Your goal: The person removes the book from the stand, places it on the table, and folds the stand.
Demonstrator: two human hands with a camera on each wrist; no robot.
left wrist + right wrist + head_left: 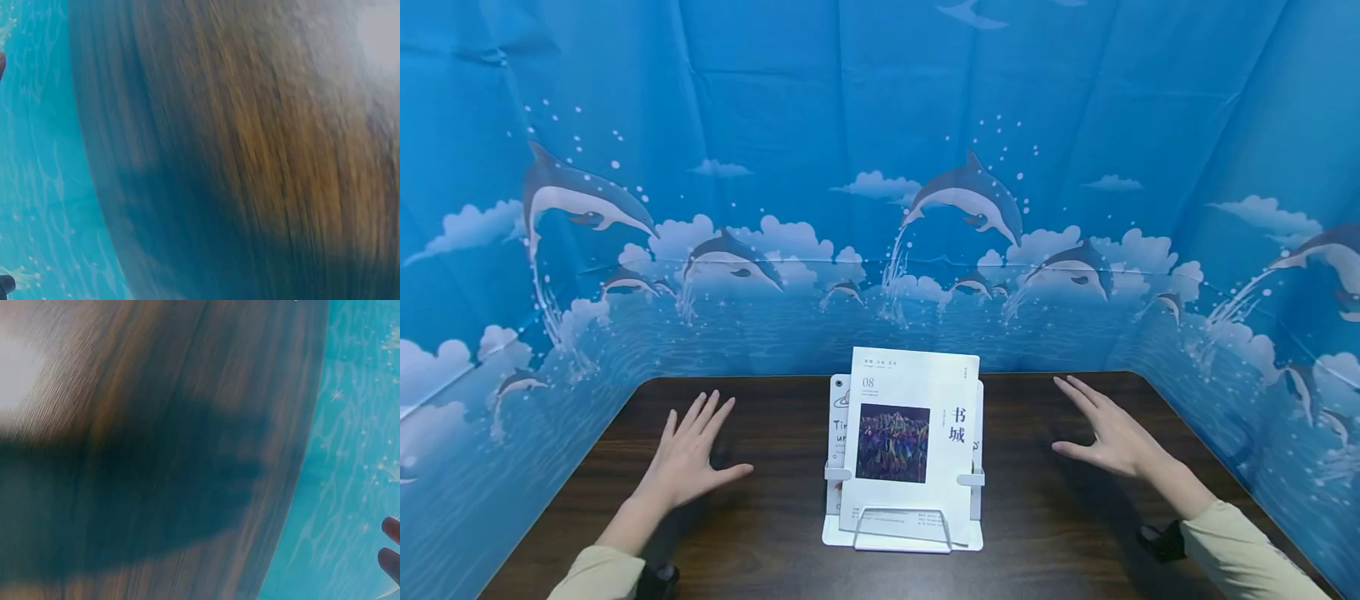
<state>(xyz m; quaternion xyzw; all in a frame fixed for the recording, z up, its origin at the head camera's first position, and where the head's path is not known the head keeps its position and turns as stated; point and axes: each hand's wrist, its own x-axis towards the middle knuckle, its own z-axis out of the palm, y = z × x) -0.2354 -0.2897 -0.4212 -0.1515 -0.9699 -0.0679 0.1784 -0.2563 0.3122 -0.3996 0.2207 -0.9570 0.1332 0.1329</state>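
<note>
A white book stand (902, 546) stands on the dark wooden table, nearest to both hands. Leaning upright on it is a white-covered book (951, 467) with a dark colourful picture and Chinese characters; clips at each side and a wire bar in front overlap its cover. To the left of the stand, my left hand (688, 458) is held over the table with fingers spread and nothing in it. My right hand (1112, 437) hovers on the other side, fingers straight, thumb apart, also holding nothing. In the right wrist view only two fingertips (389, 547) show at the edge.
The brown wood-grain table (760, 533) ends at a rounded far edge. Behind it and along both sides hangs a blue curtain (805, 208) printed with dolphins and clouds. Dark straps (1161, 542) sit at the wrists, and a bright glare lies on the tabletop in both wrist views.
</note>
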